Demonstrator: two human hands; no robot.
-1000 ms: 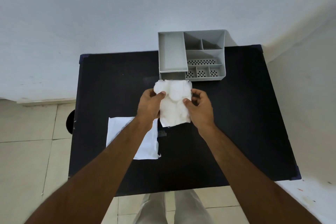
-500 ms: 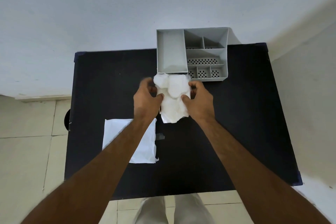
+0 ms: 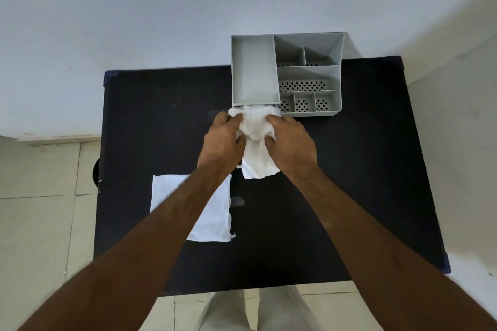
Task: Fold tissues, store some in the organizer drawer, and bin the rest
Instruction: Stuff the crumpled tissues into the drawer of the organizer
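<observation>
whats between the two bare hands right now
In the head view, a crumpled white tissue is bunched between the left hand and right hand, both gripping it, just before the grey plastic organizer.

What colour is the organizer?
Light grey organizer, with perforated compartment floors; seen clearly in the head view.

So the bundle of tissues [image 3: 255, 140] I'm working with is white, crumpled and bunched up at the top, with a flatter tail hanging down toward me. Its top edge sits right at the front of the grey organizer [image 3: 309, 72], just below the big open tray on the organizer's left side; can't tell if it's actually inside the drawer there. The organizer is at the far edge of the black table, upright, its small compartments on the right. A second tissue [image 3: 212, 212] lies flat and squarish near my left, well apart from the organizer.
</observation>
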